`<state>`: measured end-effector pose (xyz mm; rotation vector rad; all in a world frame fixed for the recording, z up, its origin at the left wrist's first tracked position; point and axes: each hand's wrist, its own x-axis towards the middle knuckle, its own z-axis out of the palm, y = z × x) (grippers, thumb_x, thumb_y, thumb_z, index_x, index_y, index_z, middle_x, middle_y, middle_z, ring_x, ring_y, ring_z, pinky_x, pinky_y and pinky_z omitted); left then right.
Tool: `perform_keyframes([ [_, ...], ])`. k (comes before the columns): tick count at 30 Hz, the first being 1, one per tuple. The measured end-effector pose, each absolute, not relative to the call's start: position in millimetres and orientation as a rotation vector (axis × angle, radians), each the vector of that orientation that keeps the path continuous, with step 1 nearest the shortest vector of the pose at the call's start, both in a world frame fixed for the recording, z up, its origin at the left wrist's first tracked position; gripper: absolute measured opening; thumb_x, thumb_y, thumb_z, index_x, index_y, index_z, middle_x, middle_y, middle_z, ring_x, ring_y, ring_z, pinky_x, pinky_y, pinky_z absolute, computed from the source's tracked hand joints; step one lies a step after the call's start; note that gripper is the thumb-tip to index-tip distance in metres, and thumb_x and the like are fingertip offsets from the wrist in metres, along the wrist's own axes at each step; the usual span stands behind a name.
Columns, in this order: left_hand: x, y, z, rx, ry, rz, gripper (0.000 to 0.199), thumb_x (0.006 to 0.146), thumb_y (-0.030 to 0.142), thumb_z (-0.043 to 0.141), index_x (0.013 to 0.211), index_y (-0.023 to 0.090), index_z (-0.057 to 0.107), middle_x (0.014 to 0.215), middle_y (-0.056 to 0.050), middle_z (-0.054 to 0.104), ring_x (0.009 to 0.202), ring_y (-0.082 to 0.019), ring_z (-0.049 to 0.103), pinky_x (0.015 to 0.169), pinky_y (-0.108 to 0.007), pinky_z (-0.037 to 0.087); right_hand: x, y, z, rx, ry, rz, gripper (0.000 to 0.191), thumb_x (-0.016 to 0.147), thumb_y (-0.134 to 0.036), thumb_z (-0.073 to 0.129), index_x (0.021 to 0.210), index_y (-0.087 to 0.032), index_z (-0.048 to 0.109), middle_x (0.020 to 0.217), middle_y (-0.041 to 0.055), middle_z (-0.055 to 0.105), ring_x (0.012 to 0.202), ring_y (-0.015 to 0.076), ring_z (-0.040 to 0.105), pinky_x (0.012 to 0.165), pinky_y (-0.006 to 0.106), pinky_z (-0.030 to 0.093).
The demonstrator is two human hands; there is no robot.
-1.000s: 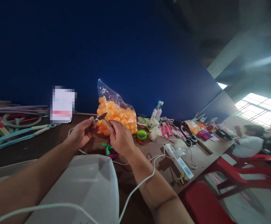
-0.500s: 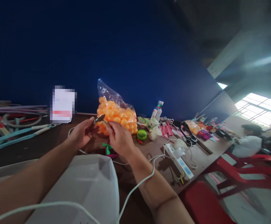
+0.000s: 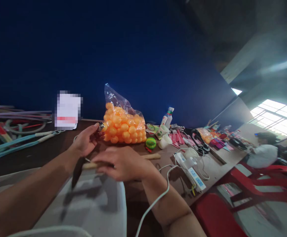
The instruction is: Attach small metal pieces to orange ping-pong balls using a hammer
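Observation:
My left hand (image 3: 86,141) is pinched on a small shiny dark ball (image 3: 101,126) at its fingertips, in front of a clear bag of orange balls (image 3: 125,128). Lower and to the right, my right hand (image 3: 123,163) grips a tool with a light wooden handle (image 3: 90,165) over the white bin. The tool's dark blade (image 3: 77,173) points down and left. Another wooden stick (image 3: 152,156) shows beyond my right hand; whether it belongs to the tool is hidden. A green striped ball (image 3: 150,143) sits beside the bag.
A white bin (image 3: 103,204) stands nearest me, with a white cable (image 3: 155,201) looping nearby. Right are a power strip (image 3: 195,177), cups, a bottle (image 3: 167,118) and pink pieces. Blue cords (image 3: 17,143) lie left. Red chairs (image 3: 215,214) and a person are at right.
My right hand has moved down and towards me, away from my left hand. The tool's blade has swung from beside the ball to pointing down over the bin. My left hand has barely moved.

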<state>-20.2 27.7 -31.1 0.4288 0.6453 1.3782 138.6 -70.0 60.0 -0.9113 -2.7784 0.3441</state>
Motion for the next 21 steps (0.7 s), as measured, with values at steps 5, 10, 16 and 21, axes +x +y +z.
perform_keyframes([
  [5,-20.6,27.8,-29.2,0.409,0.683,1.404,0.006,0.079,0.013,0.065,0.084,0.011,0.063,0.069,-0.002,0.068,0.056,-0.012,0.065,0.056,-0.024,0.056,115.3,-92.8,51.6,-0.53,-3.249,0.546,0.025,0.092,-0.033,0.05,0.109,-0.019,0.061,0.102,0.003,0.069,0.085,0.0147,0.063,0.059,0.024,0.043],
  [10,-20.5,28.9,-31.2,0.439,0.701,1.392,0.006,0.079,0.016,0.063,0.084,0.011,0.064,0.069,-0.002,0.068,0.054,-0.012,0.064,0.051,-0.023,0.055,109.5,-103.9,40.6,-0.523,-3.431,0.634,0.021,0.089,-0.035,0.05,0.102,-0.023,0.061,0.092,0.0003,0.07,0.071,0.0142,0.061,0.046,0.026,0.034],
  [16,-21.7,29.7,-36.6,0.468,0.657,1.397,0.01,0.075,0.018,0.069,0.083,0.013,0.064,0.071,-0.001,0.068,0.054,-0.012,0.064,0.051,-0.024,0.054,143.3,-90.7,68.6,-0.983,-3.159,0.113,0.026,0.095,-0.031,0.042,0.09,-0.021,0.066,0.086,0.002,0.069,0.077,0.0151,0.063,0.057,0.025,0.037],
  [21,-21.1,28.4,-36.1,0.502,0.648,1.37,0.011,0.074,0.018,0.07,0.081,0.014,0.062,0.069,-0.002,0.067,0.055,-0.012,0.064,0.049,-0.022,0.053,168.9,-60.1,69.2,-1.533,-2.87,-0.131,0.028,0.091,-0.027,0.045,0.082,-0.019,0.07,0.084,0.0059,0.071,0.078,0.0186,0.064,0.064,0.028,0.038],
])
